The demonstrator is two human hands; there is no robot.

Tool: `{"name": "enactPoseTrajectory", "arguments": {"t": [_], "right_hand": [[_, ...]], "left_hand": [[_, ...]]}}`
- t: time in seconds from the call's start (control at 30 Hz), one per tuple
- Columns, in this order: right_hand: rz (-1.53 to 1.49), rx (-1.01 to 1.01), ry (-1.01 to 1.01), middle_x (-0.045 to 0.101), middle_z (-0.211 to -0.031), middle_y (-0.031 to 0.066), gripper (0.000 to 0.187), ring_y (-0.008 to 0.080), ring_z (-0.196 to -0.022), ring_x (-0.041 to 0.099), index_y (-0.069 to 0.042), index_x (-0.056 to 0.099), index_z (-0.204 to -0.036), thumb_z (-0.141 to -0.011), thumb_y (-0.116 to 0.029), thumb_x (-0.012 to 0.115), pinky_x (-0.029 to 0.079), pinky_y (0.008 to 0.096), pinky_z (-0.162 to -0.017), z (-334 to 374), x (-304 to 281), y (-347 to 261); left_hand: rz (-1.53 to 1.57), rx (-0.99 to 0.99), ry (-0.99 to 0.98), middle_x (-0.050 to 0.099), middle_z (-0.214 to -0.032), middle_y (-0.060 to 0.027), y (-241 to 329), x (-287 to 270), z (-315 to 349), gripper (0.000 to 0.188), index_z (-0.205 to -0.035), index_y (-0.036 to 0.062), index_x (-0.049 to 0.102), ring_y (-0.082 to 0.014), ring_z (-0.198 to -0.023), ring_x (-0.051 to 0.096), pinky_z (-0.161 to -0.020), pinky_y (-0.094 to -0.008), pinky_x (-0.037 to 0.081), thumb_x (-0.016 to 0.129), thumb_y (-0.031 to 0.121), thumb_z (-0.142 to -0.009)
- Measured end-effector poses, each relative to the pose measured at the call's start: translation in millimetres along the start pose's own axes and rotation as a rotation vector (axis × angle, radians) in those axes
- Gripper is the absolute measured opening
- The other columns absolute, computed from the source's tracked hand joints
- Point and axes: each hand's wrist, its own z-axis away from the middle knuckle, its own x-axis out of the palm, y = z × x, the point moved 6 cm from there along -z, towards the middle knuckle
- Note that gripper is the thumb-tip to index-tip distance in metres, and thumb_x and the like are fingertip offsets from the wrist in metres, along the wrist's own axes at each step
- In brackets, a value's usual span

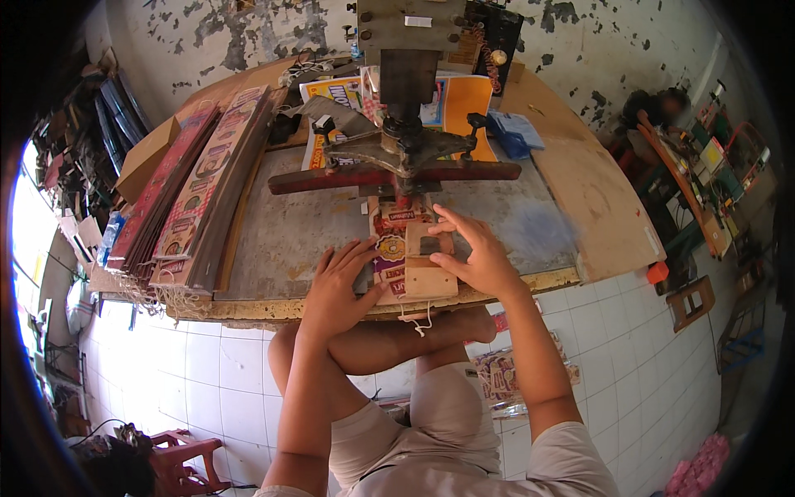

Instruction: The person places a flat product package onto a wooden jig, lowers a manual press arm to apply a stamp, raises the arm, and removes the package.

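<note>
A printed paper bag (391, 276) in purple, red and yellow lies on the press bed, its far end beneath the press head. On its right side rests a plain tan board or folded panel (431, 280) with a dark rectangular patch, perhaps a cutout. White string (420, 325) hangs from its near end over the table edge. My left hand (344, 277) lies open along the bag's left edge, fingers stretched out. Over the right side of the tan panel, my right hand (476, 257) is open, thumb and fingers apart, fingertips at or just above the panel.
Directly beyond my hands stands the metal press (406, 153) with a wide red crossbar. Long stacks of printed bags (211, 178) with strings lie at the left. Colourful printed sheets (464, 91) and a blue plastic packet (515, 134) sit behind. Another person (654, 108) is at the far right.
</note>
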Motion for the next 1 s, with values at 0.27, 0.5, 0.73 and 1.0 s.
{"name": "enactPoseTrajectory", "arguments": {"t": [0.27,0.5,0.73,1.0], "right_hand": [[-0.104,0.059,0.007,0.082,-0.135,0.0066,0.082,0.0334,-0.133,0.072,-0.015,0.055,-0.169,-0.096,-0.022,0.093,0.052,0.0486,-0.120,-0.2,-0.9,0.8],[-0.135,0.079,-0.016,0.082,-0.136,0.0081,0.080,0.0344,-0.133,0.073,-0.014,0.057,-0.167,-0.096,-0.020,0.093,0.054,0.0477,-0.118,-1.9,0.0,-0.4],[-0.117,0.075,0.004,0.083,-0.134,0.0080,0.077,0.0336,-0.131,0.074,-0.014,0.061,-0.164,-0.095,-0.021,0.094,0.055,0.0475,-0.117,0.2,-0.9,0.2],[-0.126,0.080,-0.018,0.081,-0.137,0.0090,0.073,0.0321,-0.137,0.071,-0.012,0.063,-0.162,-0.097,-0.023,0.093,0.053,0.0474,-0.118,0.5,0.9,4.0]], "left_hand": [[-0.001,-0.006,0.001,0.063,-0.169,-0.0093,2.2,-1.6,0.0,0.057,-0.150,0.0103,0.071,-0.0341,-0.164,0.051,-0.138,-0.0602,0.031,0.082,0.032,-0.099],[0.004,-0.009,0.000,0.063,-0.170,-0.0098,1.5,-2.2,0.7,0.057,-0.150,0.0098,0.071,-0.0345,-0.164,0.050,-0.138,-0.0602,0.030,0.082,0.032,-0.099],[0.006,-0.015,-0.010,0.062,-0.170,-0.0096,1.9,-1.8,0.1,0.057,-0.151,0.0101,0.071,-0.0345,-0.164,0.050,-0.139,-0.0600,0.030,0.082,0.032,-0.099],[0.005,-0.013,-0.008,0.063,-0.170,-0.0096,0.8,-1.2,0.6,0.058,-0.151,0.0098,0.070,-0.0346,-0.164,0.050,-0.138,-0.0606,0.030,0.082,0.032,-0.099]]}}
